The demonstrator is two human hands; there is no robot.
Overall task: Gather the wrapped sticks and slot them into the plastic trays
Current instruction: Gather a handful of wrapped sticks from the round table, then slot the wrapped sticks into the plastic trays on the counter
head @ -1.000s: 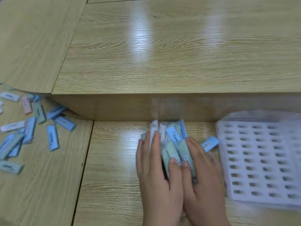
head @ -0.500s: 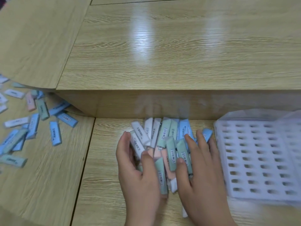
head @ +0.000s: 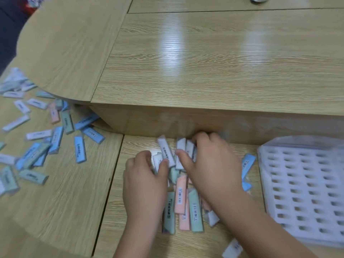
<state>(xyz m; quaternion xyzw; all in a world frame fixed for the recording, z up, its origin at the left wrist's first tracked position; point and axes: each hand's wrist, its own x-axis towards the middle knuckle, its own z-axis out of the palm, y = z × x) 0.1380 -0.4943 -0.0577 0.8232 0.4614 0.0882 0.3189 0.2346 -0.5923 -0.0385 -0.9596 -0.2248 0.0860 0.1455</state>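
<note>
**Both hands closed on the stick pile**

Left hand [head: 145, 183] and right hand [head: 214, 170] sat on the wrapped sticks [head: 181, 198], heaped near the back edge of the lower table [head: 74, 211]; left thumb and curled fingers pinched white ones; right fingers curled over the heap's far end, thumb pressed against it; white plastic tray [head: 305, 187] lay at the right edge; loose sticks [head: 55, 138] lay scattered toward the left edge.

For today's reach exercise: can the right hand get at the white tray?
Probably yes: the tray lies close beside the right hand, only loose blue sticks between, though it grips sticks now.
</note>
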